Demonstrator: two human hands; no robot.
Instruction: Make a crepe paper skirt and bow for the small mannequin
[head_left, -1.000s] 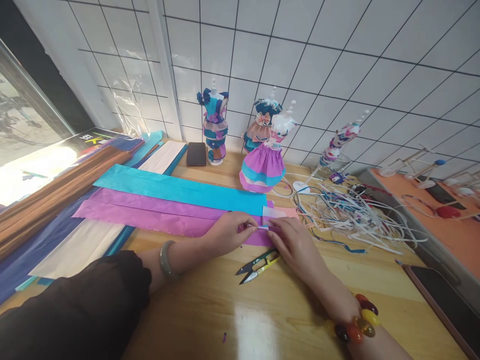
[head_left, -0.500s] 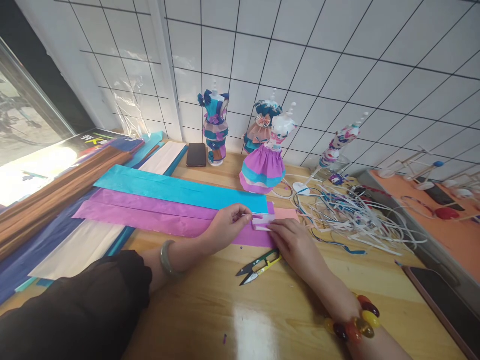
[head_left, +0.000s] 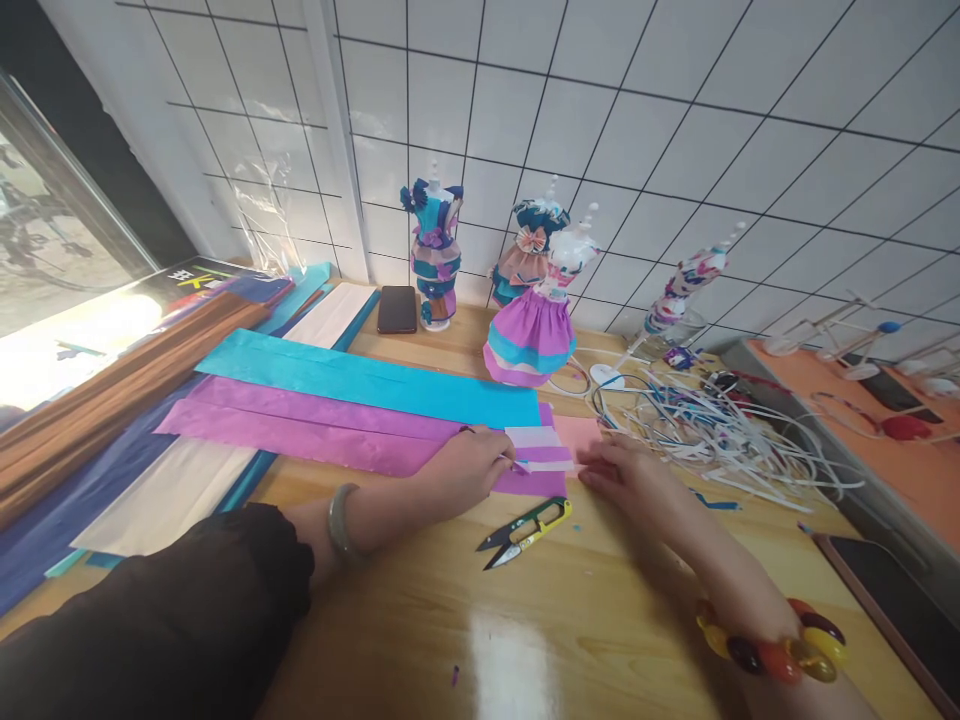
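Note:
My left hand [head_left: 469, 468] rests on the end of the purple tissue paper strip [head_left: 315, 428], its fingers pinched on a small white and purple paper piece [head_left: 538, 447]. Just right of that piece lies my right hand [head_left: 628, 474], fingers close together and low over the wooden table [head_left: 525, 620], near a pink paper scrap [head_left: 581, 432]. A turquoise paper strip [head_left: 360, 378] runs alongside the purple one. Small thread snips [head_left: 526, 526] with yellow-green handles lie in front of both hands.
Several miniature mannequins in paper dresses [head_left: 534, 330] stand along the tiled wall. A dark phone [head_left: 396, 308] lies beside them. A tangle of white paper strips [head_left: 720, 430] fills the right. Brown, blue and white paper sheets [head_left: 112, 440] lie left. A tablet [head_left: 892, 600] sits at the right edge.
My right hand has let go of the small paper piece and slid to the right. The left hand keeps its pinch on the piece. The view has shifted slightly.

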